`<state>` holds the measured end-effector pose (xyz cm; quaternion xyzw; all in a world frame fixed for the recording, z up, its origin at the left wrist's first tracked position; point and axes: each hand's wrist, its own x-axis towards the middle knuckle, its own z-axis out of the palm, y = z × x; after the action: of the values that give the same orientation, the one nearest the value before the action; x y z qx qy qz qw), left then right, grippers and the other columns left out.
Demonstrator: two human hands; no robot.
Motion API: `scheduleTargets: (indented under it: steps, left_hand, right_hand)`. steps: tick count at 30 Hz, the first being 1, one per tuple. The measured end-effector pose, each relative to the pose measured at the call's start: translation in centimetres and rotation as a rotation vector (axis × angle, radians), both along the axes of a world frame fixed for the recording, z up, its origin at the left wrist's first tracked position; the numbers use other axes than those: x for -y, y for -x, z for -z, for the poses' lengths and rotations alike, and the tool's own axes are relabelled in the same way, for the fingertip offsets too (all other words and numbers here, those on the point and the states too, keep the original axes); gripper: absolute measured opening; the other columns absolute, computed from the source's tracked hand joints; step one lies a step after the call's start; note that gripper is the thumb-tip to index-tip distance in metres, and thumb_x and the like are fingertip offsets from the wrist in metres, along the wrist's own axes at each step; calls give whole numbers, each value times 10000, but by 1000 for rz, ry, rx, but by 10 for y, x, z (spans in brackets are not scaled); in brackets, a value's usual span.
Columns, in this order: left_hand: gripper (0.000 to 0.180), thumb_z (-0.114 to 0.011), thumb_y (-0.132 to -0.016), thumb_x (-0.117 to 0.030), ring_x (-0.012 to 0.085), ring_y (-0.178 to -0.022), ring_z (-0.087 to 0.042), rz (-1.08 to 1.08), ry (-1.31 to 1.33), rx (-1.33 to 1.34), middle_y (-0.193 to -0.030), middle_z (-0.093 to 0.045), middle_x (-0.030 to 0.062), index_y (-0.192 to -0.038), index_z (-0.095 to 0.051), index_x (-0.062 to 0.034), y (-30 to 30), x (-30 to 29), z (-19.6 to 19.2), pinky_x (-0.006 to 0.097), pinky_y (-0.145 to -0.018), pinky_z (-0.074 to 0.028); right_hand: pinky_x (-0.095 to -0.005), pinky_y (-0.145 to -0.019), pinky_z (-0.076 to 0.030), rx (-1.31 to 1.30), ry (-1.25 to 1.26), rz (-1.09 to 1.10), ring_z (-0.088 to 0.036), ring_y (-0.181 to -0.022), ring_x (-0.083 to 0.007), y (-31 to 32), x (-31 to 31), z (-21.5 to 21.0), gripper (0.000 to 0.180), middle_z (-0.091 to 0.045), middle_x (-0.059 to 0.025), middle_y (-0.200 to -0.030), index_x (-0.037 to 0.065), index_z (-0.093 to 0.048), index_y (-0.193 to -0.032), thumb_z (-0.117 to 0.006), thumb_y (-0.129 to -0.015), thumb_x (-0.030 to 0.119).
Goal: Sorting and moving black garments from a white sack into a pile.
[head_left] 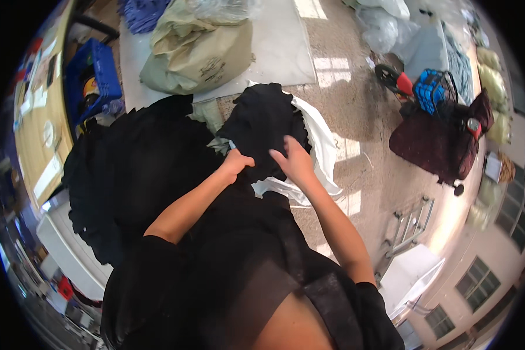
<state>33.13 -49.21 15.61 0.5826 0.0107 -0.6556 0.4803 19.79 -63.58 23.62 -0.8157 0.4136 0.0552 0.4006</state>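
My left hand (pixel 234 165) is closed around a slim pale-blue object (pixel 232 144), perhaps a pen; only its tip shows above the fist. Just right of that fist lies a stack of black cloth pieces (pixel 265 119) with ragged edges. Over the stack's right side is my right hand (pixel 297 163), thumb and fingers apart, nothing visible in it. White sheeting or a white bag (pixel 325 149) surrounds the stack's right and lower edges. A large heap of black cloth (pixel 140 157) spreads to the left, up to my left forearm.
Ahead stands a stuffed beige sack (pixel 201 52) on a white board (pixel 283 52). At left are a blue crate (pixel 96 79) and a wooden table (pixel 38 128). A scooter with a dark red cover (pixel 429 143) is at right, near a metal-framed cart (pixel 408 224).
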Motion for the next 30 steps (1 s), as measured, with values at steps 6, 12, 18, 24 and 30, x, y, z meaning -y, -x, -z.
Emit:
scheduleTargets:
  steps: [6, 12, 18, 24, 30]
  left_hand:
    - [502, -683, -558, -71, 376, -908, -607, 401, 103, 740, -907, -627, 224, -1038, -560, 10, 83, -5, 6, 429, -789, -496]
    - [367, -624, -603, -55, 332, -802, -630, 85, 167, 978, -802, -635, 155, -968, -582, -72, 180, -46, -66, 401, -658, -481]
    - [478, -648, -612, -24, 370, -806, -591, -453, 304, 1065, -820, -588, 181, -1048, -457, -69, 248, -75, -201, 421, -676, -454]
    - [644, -739, -612, -117, 364, -976, -536, -959, -3, 1506, -1077, -552, 164, -1178, -447, -31, 322, -117, -242, 405, -865, -422]
    - [761, -741, -655, -187, 351, -1194, -451, -815, 358, 1264, -1282, -460, 214, -1319, -379, -100, 334, -182, -253, 393, -996, -363]
  right_hand:
    - [-379, -916, -456, -509, -212, -190, -555, -1094, -384, -63, -15, 65, 892, -526, -317, -1168, -79, -281, -1266, -764, -609, 282]
    - [-442, -598, -478, -6, -649, 174, -571, -813, -255, 81, -21, 24, 625, -554, -107, -980, 73, -413, -1249, -594, -651, 83]
    - [-326, -766, -505, 576, -818, 53, -587, -863, -215, 102, -66, -149, 522, -579, -94, -1002, 9, -485, -1168, -560, -656, -59]
    - [-383, -855, -517, 797, -1066, -179, -622, -949, -300, 133, -159, -285, 449, -598, -177, -1078, -51, -491, -1178, -538, -736, 17]
    - [-389, -895, -499, 882, -1126, -292, -618, -970, -304, 155, -229, -315, 443, -599, -193, -1087, -82, -490, -1181, -545, -752, 19]
